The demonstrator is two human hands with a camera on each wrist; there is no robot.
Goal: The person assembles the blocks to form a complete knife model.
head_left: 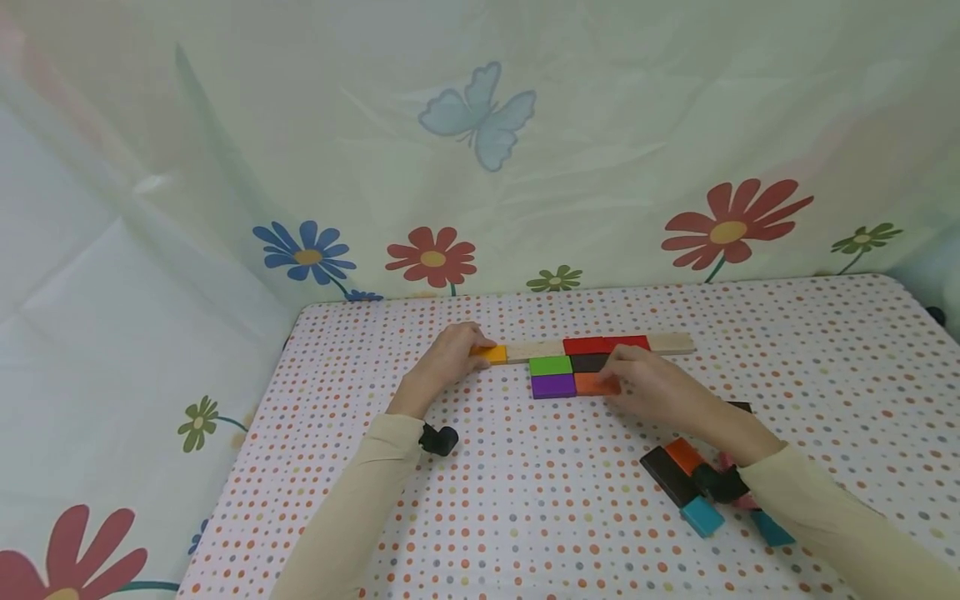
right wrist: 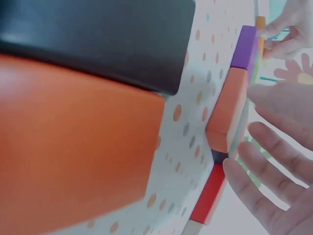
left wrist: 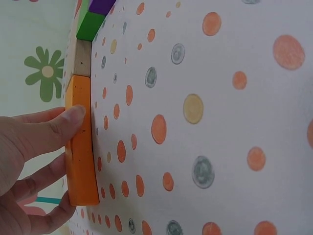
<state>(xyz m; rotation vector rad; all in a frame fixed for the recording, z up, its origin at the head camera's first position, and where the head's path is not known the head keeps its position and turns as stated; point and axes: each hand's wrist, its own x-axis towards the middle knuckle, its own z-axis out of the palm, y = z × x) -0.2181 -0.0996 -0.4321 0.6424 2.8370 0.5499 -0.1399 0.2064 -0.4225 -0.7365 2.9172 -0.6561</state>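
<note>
My left hand (head_left: 450, 357) grips a yellow-orange block (left wrist: 83, 147) at the left end of a row; the thumb presses its near face and the other fingers go behind it. This block meets a plain wooden strip (head_left: 534, 351). My right hand (head_left: 651, 385) is at an orange block (head_left: 596, 384), fingers spread and loosely bent in the right wrist view. Whether the thumb touches that block I cannot tell. Beside it lie a purple block (head_left: 553, 386), a green block (head_left: 551, 365) and a black block (head_left: 589, 362), partly covered by the right hand.
A red strip (head_left: 606, 344) continues the back row, with more plain wood (head_left: 671, 342) at its right. Near the right forearm lie loose blocks: a black one (head_left: 668, 476), an orange one (head_left: 683, 456), a teal one (head_left: 702, 517) and several others. Flowered cloth (head_left: 585, 217) hangs behind the dotted table.
</note>
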